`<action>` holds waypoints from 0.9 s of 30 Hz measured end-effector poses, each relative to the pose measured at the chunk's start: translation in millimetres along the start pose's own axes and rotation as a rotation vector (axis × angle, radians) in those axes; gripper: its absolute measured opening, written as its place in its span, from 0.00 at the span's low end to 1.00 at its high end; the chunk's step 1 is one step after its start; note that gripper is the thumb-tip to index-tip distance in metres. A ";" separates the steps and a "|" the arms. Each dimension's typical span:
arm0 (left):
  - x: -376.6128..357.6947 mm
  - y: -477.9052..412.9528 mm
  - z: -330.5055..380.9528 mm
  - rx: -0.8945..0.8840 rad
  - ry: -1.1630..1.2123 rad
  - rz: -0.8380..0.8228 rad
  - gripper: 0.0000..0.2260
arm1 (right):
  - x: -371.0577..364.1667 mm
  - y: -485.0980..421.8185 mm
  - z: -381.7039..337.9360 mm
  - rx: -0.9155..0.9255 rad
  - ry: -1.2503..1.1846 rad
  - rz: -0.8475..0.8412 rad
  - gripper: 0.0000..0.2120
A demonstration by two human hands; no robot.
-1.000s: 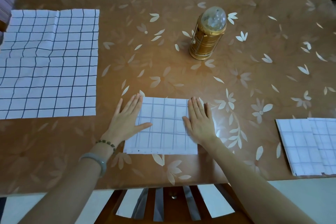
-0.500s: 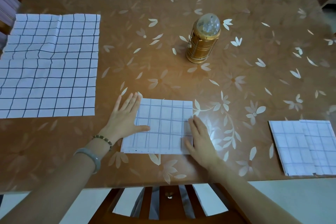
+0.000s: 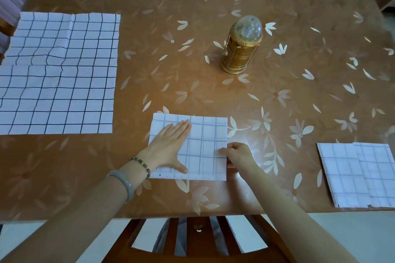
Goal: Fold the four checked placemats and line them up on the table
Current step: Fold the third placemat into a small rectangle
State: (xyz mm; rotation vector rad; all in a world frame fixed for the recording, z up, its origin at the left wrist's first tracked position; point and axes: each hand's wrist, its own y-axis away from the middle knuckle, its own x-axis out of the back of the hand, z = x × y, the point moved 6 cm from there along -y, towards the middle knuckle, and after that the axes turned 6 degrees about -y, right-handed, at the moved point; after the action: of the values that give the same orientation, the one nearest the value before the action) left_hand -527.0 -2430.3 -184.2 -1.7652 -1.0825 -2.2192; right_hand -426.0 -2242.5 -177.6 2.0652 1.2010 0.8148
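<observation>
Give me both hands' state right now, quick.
Left hand: open, flat on the folded placemat.
Right hand: closed, pinching that placemat's right edge.

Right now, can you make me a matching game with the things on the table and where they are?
Things:
1. lantern
2. open mat
3. folded mat
4. folded pair

Places:
A. under the left hand
B. far left, spread flat
C. right edge, overlapping
D. middle, standing upright

Pairs: 1-D, 2-B, 3-A, 4-C. The right hand pinches the folded mat's right edge.
</observation>
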 end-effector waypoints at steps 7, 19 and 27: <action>4.5 -1.0 -0.2 0.019 -0.003 0.020 0.63 | -21.5 29.2 -32.7 0.177 0.031 0.007 0.14; 2.8 67.5 -67.9 0.402 1.168 0.426 0.17 | -130.9 62.5 -62.0 0.436 0.232 -0.098 0.09; -1.4 73.5 -71.2 0.756 1.500 0.294 0.12 | -179.3 43.2 -41.0 0.333 0.312 -0.139 0.06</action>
State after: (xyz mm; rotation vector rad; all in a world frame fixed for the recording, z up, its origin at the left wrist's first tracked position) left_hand -548.1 -2526.6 -156.9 0.1724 -0.8663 -1.7430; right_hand -506.2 -2412.2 -156.0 2.1318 1.7316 0.9465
